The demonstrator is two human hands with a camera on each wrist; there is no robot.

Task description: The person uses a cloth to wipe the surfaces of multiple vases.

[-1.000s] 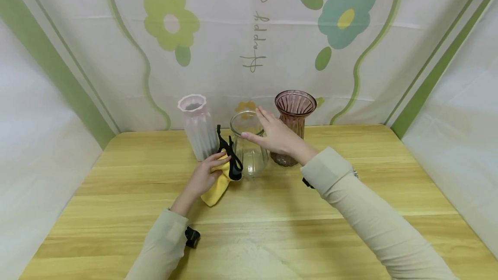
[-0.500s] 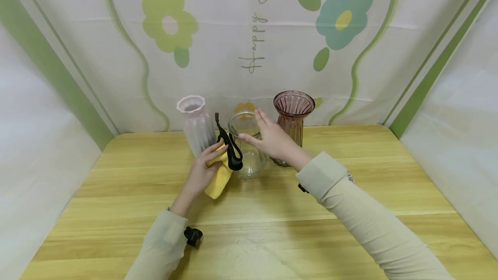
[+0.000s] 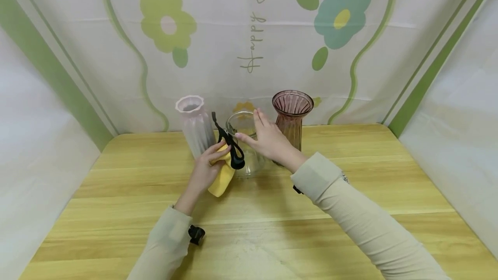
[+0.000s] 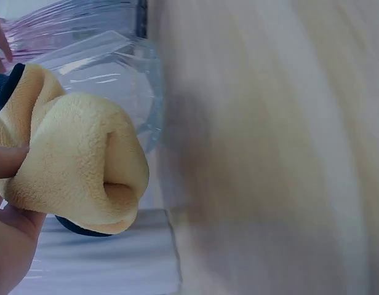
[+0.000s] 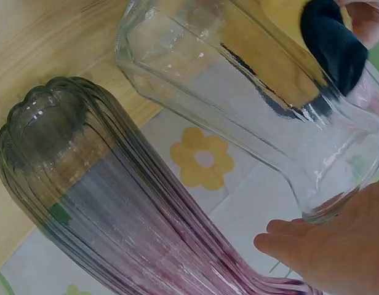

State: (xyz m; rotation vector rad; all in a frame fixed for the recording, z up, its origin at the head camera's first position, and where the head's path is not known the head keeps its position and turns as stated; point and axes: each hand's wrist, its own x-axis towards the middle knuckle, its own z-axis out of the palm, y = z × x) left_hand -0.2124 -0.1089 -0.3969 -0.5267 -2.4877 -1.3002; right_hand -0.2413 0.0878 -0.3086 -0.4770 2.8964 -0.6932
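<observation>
Head view: a printed backdrop (image 3: 218, 55) rises behind a wooden table (image 3: 272, 237) bearing three upright vases: a flared purple vase (image 3: 289, 131) on the right, a pink-rimmed vase (image 3: 197, 131) on the left, and a clear vase (image 3: 252, 165) between them. The right hand (image 3: 270, 141) rests at the clear vase's rim, fingers straight and close together, thumb spread away; the left hand (image 3: 204, 170) pinches a yellow cloth (image 3: 222, 181) with a black strap (image 3: 238, 162), just left of the glass. I judge the work, probably wiping the clear vase, to be partway through, with the cloth not yet put down; nothing shows whether the other two vases are done or remain. Only the left wrist view gives the cloth's plush folds up close, while the right wrist view alone shows yellow through the glass, though not whether the cloth presses, and an orange flower (image 5: 203, 158) whole.
</observation>
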